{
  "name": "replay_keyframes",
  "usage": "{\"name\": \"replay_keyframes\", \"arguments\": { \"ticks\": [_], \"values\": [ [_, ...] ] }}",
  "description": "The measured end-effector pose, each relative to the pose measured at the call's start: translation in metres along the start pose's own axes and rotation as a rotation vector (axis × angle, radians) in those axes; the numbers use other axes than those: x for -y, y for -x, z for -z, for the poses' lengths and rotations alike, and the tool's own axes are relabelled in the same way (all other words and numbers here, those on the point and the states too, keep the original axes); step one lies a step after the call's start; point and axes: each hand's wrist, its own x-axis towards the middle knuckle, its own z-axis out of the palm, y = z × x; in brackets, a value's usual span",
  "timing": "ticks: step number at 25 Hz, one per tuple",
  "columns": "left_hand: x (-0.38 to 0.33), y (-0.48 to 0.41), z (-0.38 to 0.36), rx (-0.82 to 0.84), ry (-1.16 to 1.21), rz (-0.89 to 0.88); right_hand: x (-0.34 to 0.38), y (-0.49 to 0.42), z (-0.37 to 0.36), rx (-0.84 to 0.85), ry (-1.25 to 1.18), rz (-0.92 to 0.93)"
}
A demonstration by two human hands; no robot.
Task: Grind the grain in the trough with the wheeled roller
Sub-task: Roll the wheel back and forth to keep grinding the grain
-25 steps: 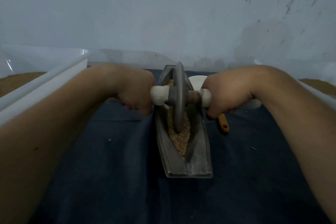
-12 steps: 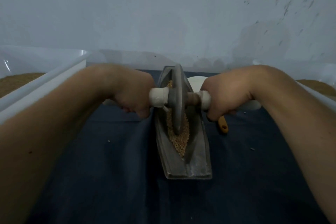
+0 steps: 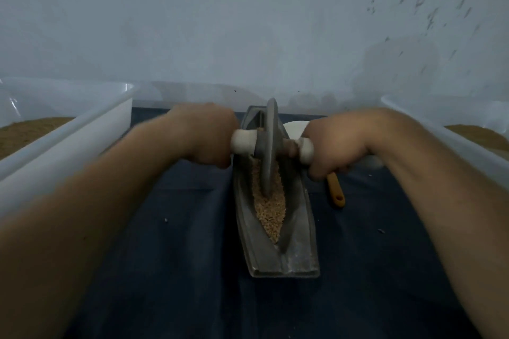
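Observation:
A long grey metal trough (image 3: pixel 300 250) lies lengthwise on the dark blue cloth, pointing away from me. Pale brown grain (image 3: pixel 271 209) fills its groove. The wheeled roller's grey disc (image 3: pixel 270 146) stands upright in the grain toward the far half of the trough. My left hand (image 3: pixel 206 137) grips the white left handle (image 3: pixel 242 142). My right hand (image 3: pixel 338 143) grips the white right handle (image 3: pixel 305 150). Both sets of fingers curl under the handles and are hidden.
A white bin (image 3: pixel 68 140) with brown grain stands at the left, another white bin (image 3: pixel 451 135) at the right. A white bowl (image 3: pixel 294 129) and an orange-handled tool (image 3: pixel 336 190) lie right of the trough. A pale wall rises close behind.
The roller and both hands have shifted slightly away from me along the trough. The grips on the handles are the same.

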Motion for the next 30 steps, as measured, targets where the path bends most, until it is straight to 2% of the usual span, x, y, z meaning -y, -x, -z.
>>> {"name": "replay_keyframes", "arguments": {
  "ticks": [1, 2, 3, 4, 5, 8, 9, 10, 11, 12, 14, 15, 16, 17, 19, 22, 23, 24, 25, 26, 28, 29, 30],
  "values": [
    [0.001, 0.0, 0.007, 0.166, 0.029, -0.024, 0.0, 0.007, 0.006, 0.128, -0.03, 0.006],
    [0.002, 0.001, 0.012, 0.268, 0.046, -0.029, 0.0, 0.011, 0.008, 0.186, -0.045, 0.017],
    [0.001, 0.002, 0.013, 0.293, 0.041, -0.02, -0.002, 0.012, 0.008, 0.183, -0.052, 0.028],
    [0.001, 0.001, 0.011, 0.246, 0.017, -0.012, -0.002, 0.009, 0.004, 0.122, -0.055, 0.035],
    [-0.001, 0.0, 0.006, 0.141, -0.022, 0.006, -0.002, 0.003, -0.002, -0.007, -0.043, 0.032],
    [-0.011, 0.0, -0.018, -0.398, -0.214, 0.118, 0.0, -0.018, -0.027, -0.61, 0.1, -0.053],
    [-0.013, 0.0, -0.023, -0.512, -0.25, 0.138, 0.003, -0.02, -0.032, -0.732, 0.146, -0.076],
    [-0.013, -0.002, -0.024, -0.547, -0.232, 0.146, 0.004, -0.021, -0.032, -0.753, 0.149, -0.076],
    [-0.009, -0.002, -0.022, -0.475, -0.176, 0.141, 0.003, -0.02, -0.027, -0.664, 0.122, -0.058],
    [-0.005, -0.002, -0.016, -0.32, -0.087, 0.098, 0.002, -0.014, -0.018, -0.488, 0.086, -0.024],
    [0.003, 0.001, 0.0, 0.103, 0.067, -0.005, 0.002, 0.002, -0.001, -0.076, 0.035, 0.021],
    [0.005, 0.002, 0.006, 0.255, 0.111, -0.023, 0.003, 0.01, 0.005, 0.063, 0.015, 0.025],
    [0.005, 0.003, 0.009, 0.323, 0.128, -0.026, 0.003, 0.014, 0.008, 0.123, 0.004, 0.032],
    [0.004, 0.003, 0.008, 0.295, 0.109, -0.017, 0.002, 0.013, 0.007, 0.108, -0.001, 0.035],
    [-0.001, 0.0, 0.0, 0.055, -0.019, 0.024, 0.001, 0.005, -0.003, -0.08, 0.03, 0.014],
    [-0.011, 0.001, -0.023, -0.468, -0.224, 0.142, 0.002, -0.018, -0.032, -0.641, 0.129, -0.093],
    [-0.013, 0.002, -0.029, -0.543, -0.253, 0.174, 0.003, -0.022, -0.04, -0.793, 0.191, -0.101],
    [-0.014, 0.003, -0.029, -0.556, -0.232, 0.193, 0.004, -0.023, -0.042, -0.877, 0.211, -0.086],
    [-0.011, 0.001, -0.028, -0.503, -0.185, 0.19, 0.003, -0.022, -0.039, -0.841, 0.195, -0.068],
    [-0.007, -0.001, -0.023, -0.382, -0.113, 0.146, 0.001, -0.018, -0.03, -0.693, 0.149, -0.036],
    [0.002, -0.002, -0.006, -0.014, 0.027, 0.003, 0.0, -0.003, -0.008, -0.204, 0.056, 0.013],
    [0.005, -0.002, 0.001, 0.132, 0.081, -0.046, 0.0, 0.004, 0.0, -0.017, 0.023, 0.015],
    [0.008, 0.0, 0.005, 0.215, 0.13, -0.069, 0.001, 0.009, 0.005, 0.072, -0.004, 0.016]
  ]
}}
